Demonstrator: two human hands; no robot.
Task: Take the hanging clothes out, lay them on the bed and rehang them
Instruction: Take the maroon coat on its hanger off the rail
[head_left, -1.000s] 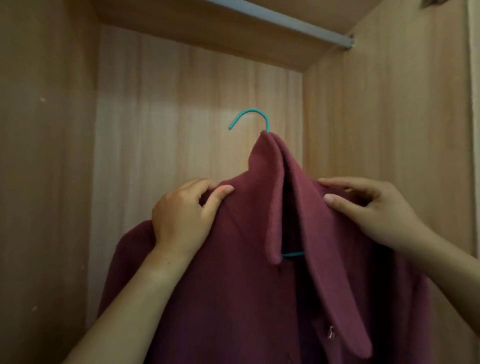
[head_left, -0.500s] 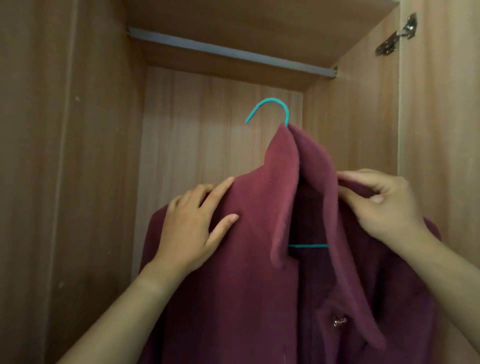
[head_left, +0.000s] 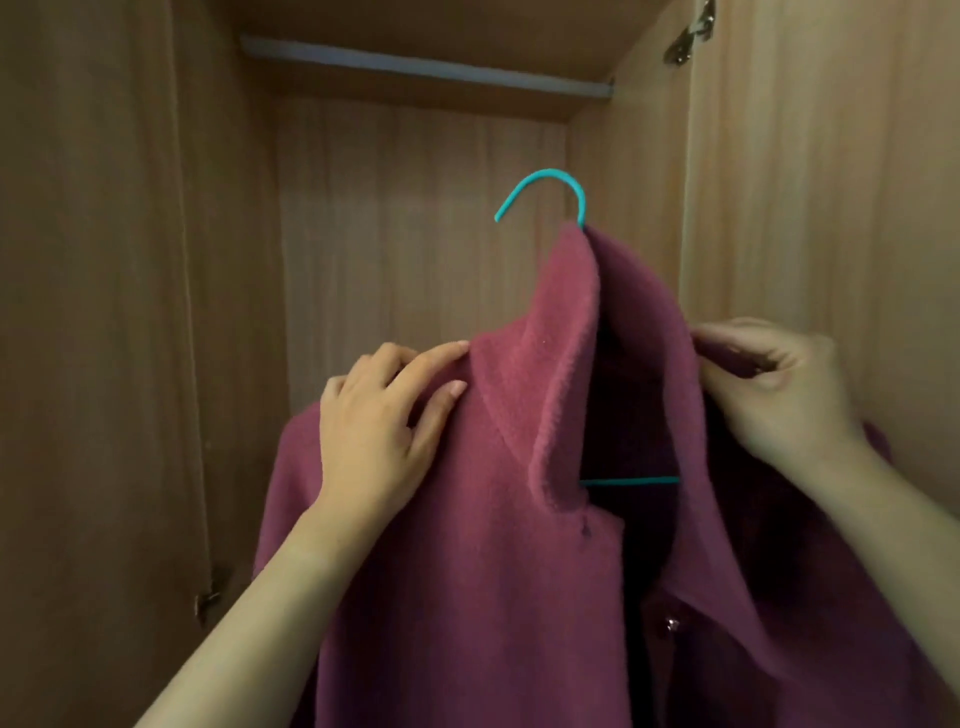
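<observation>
A dark red fleece coat (head_left: 483, 571) with a wide collar sits on a teal hanger (head_left: 550, 182), whose hook pokes out above the collar, well below the grey wardrobe rail (head_left: 415, 65) and not on it. My left hand (head_left: 379, 431) grips the coat's left shoulder, thumb on the front and fingers over the top. My right hand (head_left: 774, 384) pinches the fabric at the right shoulder. The hanger's teal crossbar (head_left: 628, 480) shows inside the open front of the coat.
The coat is held up in front of an open wooden wardrobe. Its back panel (head_left: 405, 234) and side walls surround the coat. A metal hinge (head_left: 691, 36) sits at the top right, another hinge (head_left: 208, 600) at the lower left.
The hook has dropped further below the rail in view, and the rail shows more fully. My right hand's fingers have closed into a pinch on the shoulder fabric.
</observation>
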